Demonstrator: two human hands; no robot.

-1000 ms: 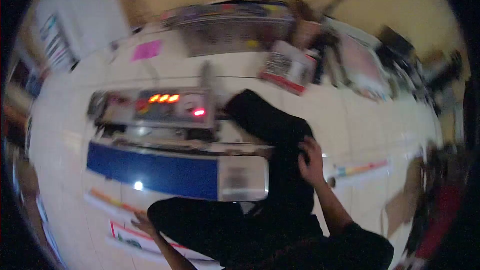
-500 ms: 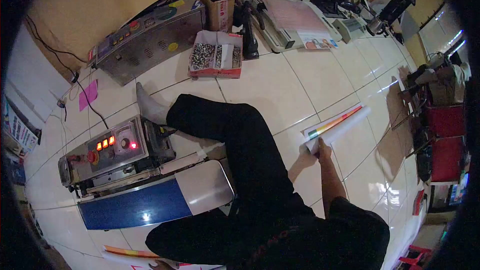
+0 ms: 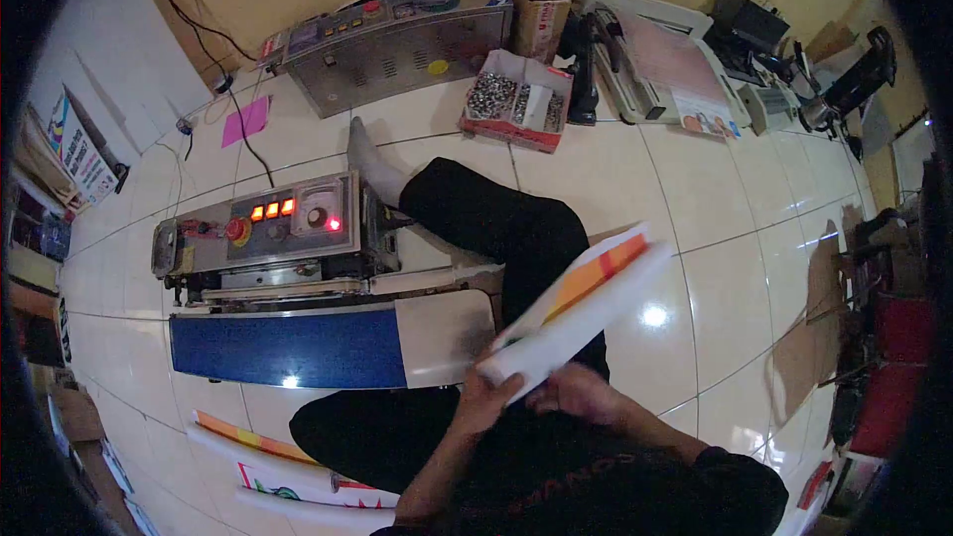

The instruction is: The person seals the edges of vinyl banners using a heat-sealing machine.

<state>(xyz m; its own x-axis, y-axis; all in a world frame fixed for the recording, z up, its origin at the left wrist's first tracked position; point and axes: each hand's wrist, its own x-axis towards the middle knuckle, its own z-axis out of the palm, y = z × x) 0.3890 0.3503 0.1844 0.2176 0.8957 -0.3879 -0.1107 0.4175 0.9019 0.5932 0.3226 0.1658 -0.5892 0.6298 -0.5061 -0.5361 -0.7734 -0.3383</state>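
A partly rolled printed sheet (image 3: 581, 313), white outside with orange and red print, is held at a slant over my lap. My left hand (image 3: 486, 399) is closed around its lower end, the thumb on the white outer side. Close beside the roll's lower edge is my right hand (image 3: 581, 394), its fingers smeared by motion. To the left of my leg stands a band sealer machine (image 3: 268, 228) with lit orange switches and a blue conveyor belt (image 3: 288, 347). More rolled printed sheets (image 3: 298, 501) lie on the floor by my left thigh.
A second steel machine (image 3: 397, 55) stands along the wall. Near it are a red-and-white box of small metal parts (image 3: 516, 104) and a tall cardboard box (image 3: 536, 15). A paper trimmer (image 3: 665, 60) is farther right. Cables cross the floor at left, past a pink sheet (image 3: 246, 122).
The printed roll has come up from the floor on the right to over my lap. My left hand has left the floor rolls and grasped it. The view has shifted left.
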